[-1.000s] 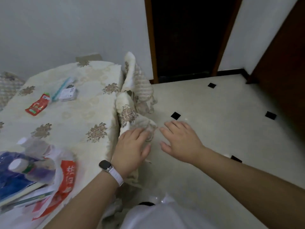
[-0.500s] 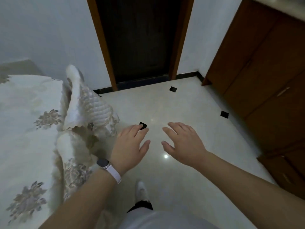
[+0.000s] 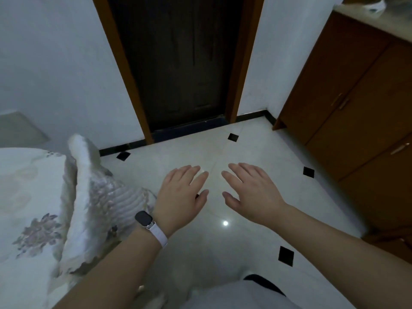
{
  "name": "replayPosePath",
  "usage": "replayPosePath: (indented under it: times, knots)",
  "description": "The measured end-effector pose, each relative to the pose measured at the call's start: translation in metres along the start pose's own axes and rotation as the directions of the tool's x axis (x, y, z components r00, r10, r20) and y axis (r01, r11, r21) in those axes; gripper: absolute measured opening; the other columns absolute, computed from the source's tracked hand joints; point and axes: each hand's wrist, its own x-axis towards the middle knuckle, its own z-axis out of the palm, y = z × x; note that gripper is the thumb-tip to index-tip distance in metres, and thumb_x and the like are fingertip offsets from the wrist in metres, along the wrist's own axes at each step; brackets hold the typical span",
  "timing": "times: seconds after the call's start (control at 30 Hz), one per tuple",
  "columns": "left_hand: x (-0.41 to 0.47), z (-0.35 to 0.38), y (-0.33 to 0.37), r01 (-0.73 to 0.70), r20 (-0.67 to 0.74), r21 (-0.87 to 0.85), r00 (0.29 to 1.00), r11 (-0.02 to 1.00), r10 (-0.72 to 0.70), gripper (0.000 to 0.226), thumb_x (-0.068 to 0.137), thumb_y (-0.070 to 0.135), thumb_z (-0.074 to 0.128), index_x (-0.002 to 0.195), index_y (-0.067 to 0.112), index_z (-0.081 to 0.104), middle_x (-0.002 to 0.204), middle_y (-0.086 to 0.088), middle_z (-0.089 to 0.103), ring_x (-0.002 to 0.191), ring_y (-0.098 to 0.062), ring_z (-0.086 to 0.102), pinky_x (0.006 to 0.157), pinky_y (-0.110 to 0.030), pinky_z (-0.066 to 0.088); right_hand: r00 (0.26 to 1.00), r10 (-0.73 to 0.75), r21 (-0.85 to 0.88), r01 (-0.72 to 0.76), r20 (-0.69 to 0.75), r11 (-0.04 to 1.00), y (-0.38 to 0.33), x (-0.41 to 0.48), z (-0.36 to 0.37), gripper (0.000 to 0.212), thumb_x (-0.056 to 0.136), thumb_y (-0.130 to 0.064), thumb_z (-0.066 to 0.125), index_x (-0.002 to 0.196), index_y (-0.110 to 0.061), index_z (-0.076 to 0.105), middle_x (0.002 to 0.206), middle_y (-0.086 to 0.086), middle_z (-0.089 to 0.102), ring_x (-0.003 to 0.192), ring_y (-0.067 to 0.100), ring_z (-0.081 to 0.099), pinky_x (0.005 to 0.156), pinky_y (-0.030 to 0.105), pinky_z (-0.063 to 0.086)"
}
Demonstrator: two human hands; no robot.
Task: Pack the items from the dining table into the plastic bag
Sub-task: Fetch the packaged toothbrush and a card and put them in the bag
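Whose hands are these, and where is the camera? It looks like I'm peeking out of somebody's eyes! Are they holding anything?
These are a person's two bare hands, not a machine. The camera sits on the person's head and looks forward and down, so you see what they see. The left hand, with a watch on its wrist, and the right hand are stretched out flat above the shiny floor. Both hold nothing. At the left is a flowery tablecloth. Ahead is a dark door, and at the right a brown cupboard. Nothing to pack shows in this picture.
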Motion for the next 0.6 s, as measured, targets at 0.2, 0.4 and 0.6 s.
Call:
replayPosePath:
  times: [0.2, 0.4, 0.6]
  knots:
    - [0.079, 0.028, -0.027, 0.028, 0.078, 0.082, 0.996, 0.996, -0.035, 0.044, 0.091, 0.040, 0.055, 0.128, 0.017, 0.061, 0.128, -0.007, 0.063, 0.119, -0.030, 0.056, 0.101, -0.046, 0.043, 0.995, -0.070, 0.095, 0.078, -0.077, 0.992, 0.057, 0.081, 0.030, 0.051, 0.090, -0.046, 0.046, 0.127, -0.015, 0.062, 0.131, 0.011, 0.060, 0.119, 0.032, 0.056, 0.100, 0.045, 0.044]
    - [0.178, 0.049, -0.045, 0.114, 0.128, 0.182, 0.982, 0.977, -0.138, 0.046, 0.093, 0.043, 0.048, 0.130, 0.018, 0.060, 0.129, -0.006, 0.062, 0.120, -0.029, 0.056, 0.103, -0.045, 0.042, 0.994, -0.094, 0.172, 0.102, -0.053, 0.980, 0.132, 0.175, 0.036, 0.053, 0.091, -0.047, 0.041, 0.128, -0.014, 0.061, 0.131, 0.012, 0.060, 0.120, 0.032, 0.055, 0.101, 0.048, 0.045]
    - [0.250, 0.058, -0.069, 0.191, 0.114, 0.278, 0.967, 0.941, -0.229, 0.045, 0.095, 0.043, 0.047, 0.130, 0.017, 0.060, 0.130, -0.007, 0.062, 0.121, -0.028, 0.054, 0.104, -0.043, 0.039, 0.976, -0.214, 0.182, 0.217, -0.037, 0.959, 0.180, 0.263, 0.043, 0.056, 0.091, -0.049, 0.037, 0.129, -0.016, 0.060, 0.132, 0.010, 0.059, 0.120, 0.031, 0.053, 0.102, 0.047, 0.043]
